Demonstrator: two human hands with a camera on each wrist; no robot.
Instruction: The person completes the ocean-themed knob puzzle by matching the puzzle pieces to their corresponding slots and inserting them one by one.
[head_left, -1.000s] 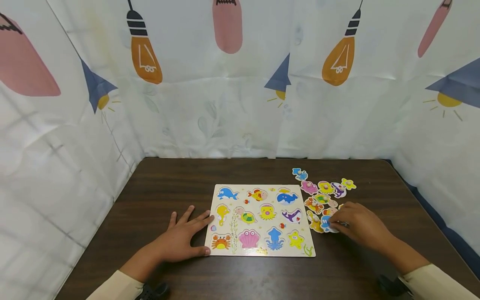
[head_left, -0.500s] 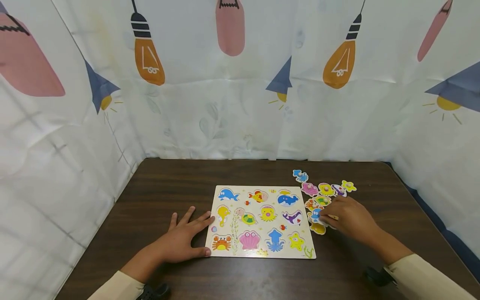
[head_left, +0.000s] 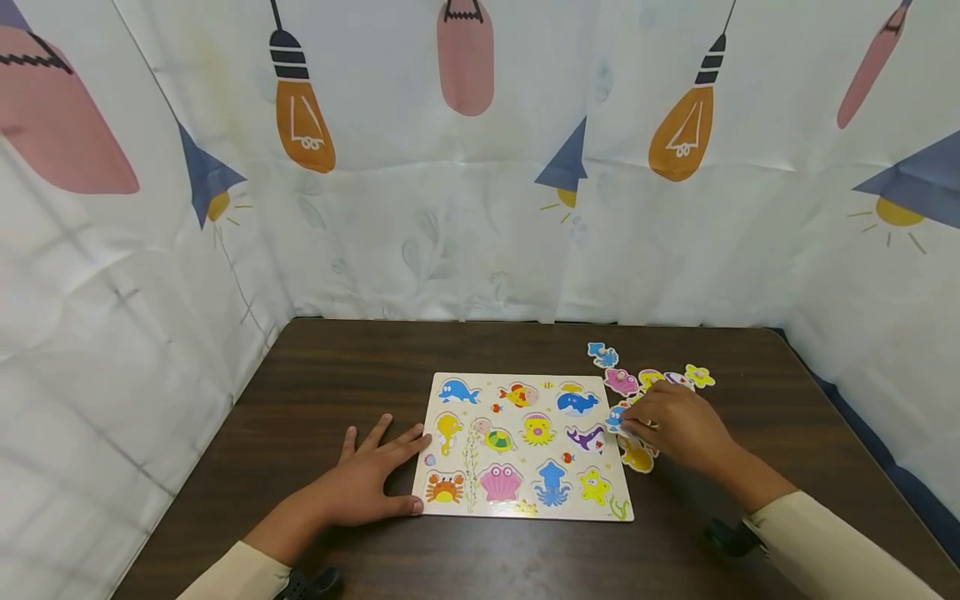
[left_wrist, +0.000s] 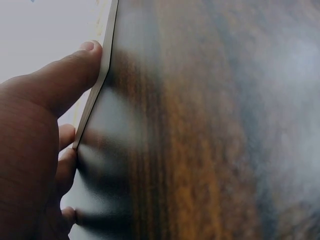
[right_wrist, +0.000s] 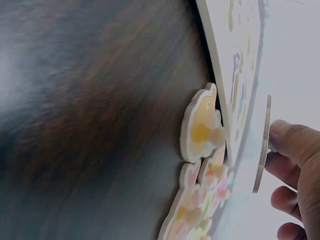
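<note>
My left hand point(head_left: 367, 479) lies with fingers spread at the left edge of a pale wooden puzzle board point(head_left: 555, 512) printed with sea animals. In the left wrist view its thumb point(left_wrist: 82, 67) touches the board's side. Beside the board's right edge, my right hand point(head_left: 678, 427) pinches a blue puzzle piece point(head_left: 617, 417) between thumb and fingers. In the right wrist view this piece point(right_wrist: 263, 145) stands edge-on, lifted above the others. A yellow puzzle piece point(head_left: 637, 457) with a knob lies below that hand, close to the board.
More knobbed pieces lie right of the board, partly hidden by the right hand: a pink one point(head_left: 621, 382), a yellow star point(head_left: 699, 376) and, farther back, a blue squid point(head_left: 603, 356). The dark wooden table point(head_left: 360, 358) ends at a printed white curtain point(head_left: 495, 250).
My right hand has moved left and slightly away from me with the blue puzzle piece, from the pile to the board's right edge. My left hand stays in place.
</note>
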